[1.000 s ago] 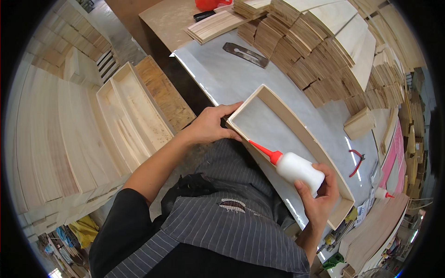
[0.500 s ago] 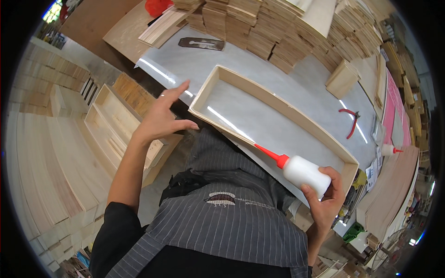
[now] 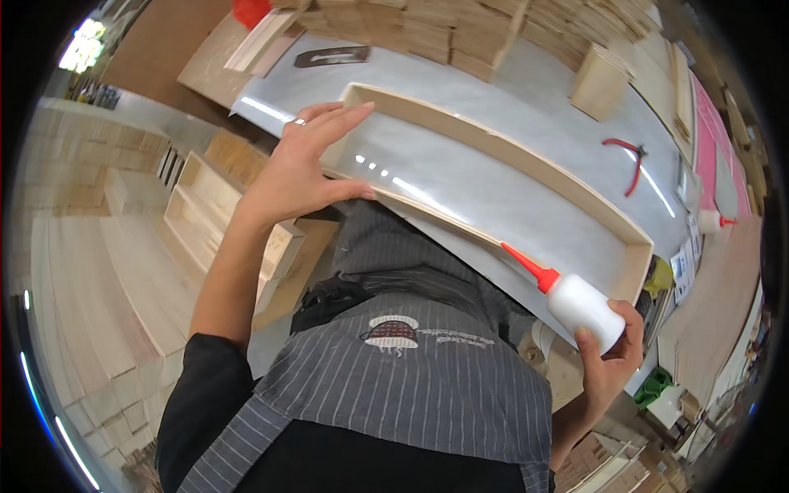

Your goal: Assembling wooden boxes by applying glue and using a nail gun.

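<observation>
A long, shallow rectangular wooden frame (image 3: 501,138) lies slantwise on the grey tabletop, whose surface shows inside it. My left hand (image 3: 308,168), a ring on one finger, spans the frame's left end. Its thumb presses at the near side, and its fingers reach over towards the far left corner. In my right hand (image 3: 615,349) is a white squeeze bottle (image 3: 585,312) with a long red nozzle. The bottle is tilted, nozzle pointing up and left, with the tip at the top edge of the near long side. My right fingers wrap round the bottle's base.
Stacked wooden boards (image 3: 411,33) line the table's far side, near a flat metal blade (image 3: 333,56). Red-handled pliers (image 3: 631,168) and a small wood stack (image 3: 602,82) sit beyond the frame. Another red-tipped bottle (image 3: 711,221) stands right. Wooden boxes (image 3: 209,205) are at left.
My left hand has moved from beside the frame onto its left end. My right hand and the bottle have shifted right, the nozzle tip moving along the near side.
</observation>
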The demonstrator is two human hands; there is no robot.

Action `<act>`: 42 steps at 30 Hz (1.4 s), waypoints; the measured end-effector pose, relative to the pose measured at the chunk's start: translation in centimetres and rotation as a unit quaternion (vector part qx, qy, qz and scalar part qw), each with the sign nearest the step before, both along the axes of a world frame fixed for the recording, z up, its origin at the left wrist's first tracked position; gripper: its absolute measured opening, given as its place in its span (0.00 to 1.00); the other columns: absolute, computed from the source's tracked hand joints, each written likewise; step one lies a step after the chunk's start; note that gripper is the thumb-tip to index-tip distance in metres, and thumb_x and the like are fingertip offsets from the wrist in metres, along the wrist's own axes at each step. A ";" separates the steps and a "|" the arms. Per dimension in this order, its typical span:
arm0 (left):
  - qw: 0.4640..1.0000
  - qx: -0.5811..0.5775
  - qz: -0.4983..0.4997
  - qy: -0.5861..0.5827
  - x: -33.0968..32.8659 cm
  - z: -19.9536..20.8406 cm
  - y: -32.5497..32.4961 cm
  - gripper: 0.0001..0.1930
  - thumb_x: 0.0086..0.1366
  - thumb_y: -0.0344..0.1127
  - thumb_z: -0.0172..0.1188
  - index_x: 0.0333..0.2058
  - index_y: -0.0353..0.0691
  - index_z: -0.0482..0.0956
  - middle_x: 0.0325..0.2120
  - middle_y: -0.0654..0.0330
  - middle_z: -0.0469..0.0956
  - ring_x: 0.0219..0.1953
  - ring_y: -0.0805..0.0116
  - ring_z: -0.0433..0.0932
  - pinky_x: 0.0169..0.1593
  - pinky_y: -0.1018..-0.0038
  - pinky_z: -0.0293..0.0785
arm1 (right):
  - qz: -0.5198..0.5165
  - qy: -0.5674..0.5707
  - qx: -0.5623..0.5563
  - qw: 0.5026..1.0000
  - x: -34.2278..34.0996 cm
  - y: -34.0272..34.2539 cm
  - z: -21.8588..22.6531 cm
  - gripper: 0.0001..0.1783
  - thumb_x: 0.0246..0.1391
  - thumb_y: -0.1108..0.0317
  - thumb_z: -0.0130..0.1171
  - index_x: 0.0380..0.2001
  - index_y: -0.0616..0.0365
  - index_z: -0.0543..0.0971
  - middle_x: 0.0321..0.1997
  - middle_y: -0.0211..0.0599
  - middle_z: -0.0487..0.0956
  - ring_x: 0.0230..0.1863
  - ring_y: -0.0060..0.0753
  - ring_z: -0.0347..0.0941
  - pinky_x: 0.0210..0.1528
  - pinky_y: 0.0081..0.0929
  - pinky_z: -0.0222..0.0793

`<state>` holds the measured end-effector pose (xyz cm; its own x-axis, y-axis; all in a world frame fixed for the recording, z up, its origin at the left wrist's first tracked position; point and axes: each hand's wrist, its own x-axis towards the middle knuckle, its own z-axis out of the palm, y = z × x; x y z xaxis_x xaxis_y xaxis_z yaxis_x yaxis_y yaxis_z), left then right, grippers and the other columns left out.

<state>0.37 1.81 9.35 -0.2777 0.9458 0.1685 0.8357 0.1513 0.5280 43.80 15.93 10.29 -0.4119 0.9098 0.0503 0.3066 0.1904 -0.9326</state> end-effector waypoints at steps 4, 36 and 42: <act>0.999 -0.031 -0.021 0.020 1.6 0.4 1.2 0.50 0.42 0.46 0.81 0.66 0.51 0.70 0.60 0.57 0.76 0.67 0.50 0.65 0.68 0.55 0.57 | -0.007 0.007 -0.011 1.000 1.7 0.0 -0.6 0.30 0.44 0.74 0.77 0.52 0.59 0.75 0.48 0.35 0.76 0.46 0.28 0.75 0.48 0.24 0.73; 0.967 -0.131 -0.200 0.084 13.6 -0.1 9.5 0.49 0.43 0.46 0.80 0.66 0.47 0.70 0.55 0.56 0.78 0.65 0.52 0.66 0.68 0.55 0.55 | -0.213 0.013 0.042 0.976 16.9 -0.6 -1.1 0.30 0.47 0.70 0.78 0.52 0.61 0.75 0.48 0.35 0.76 0.47 0.27 0.75 0.51 0.25 0.72; 0.968 -0.127 -0.199 0.086 13.9 -0.6 9.8 0.46 0.42 0.41 0.81 0.63 0.46 0.73 0.54 0.55 0.78 0.63 0.52 0.69 0.66 0.55 0.58 | -0.245 0.004 0.050 0.968 18.5 -0.4 -1.4 0.30 0.47 0.70 0.77 0.52 0.61 0.75 0.48 0.35 0.76 0.46 0.26 0.75 0.50 0.24 0.72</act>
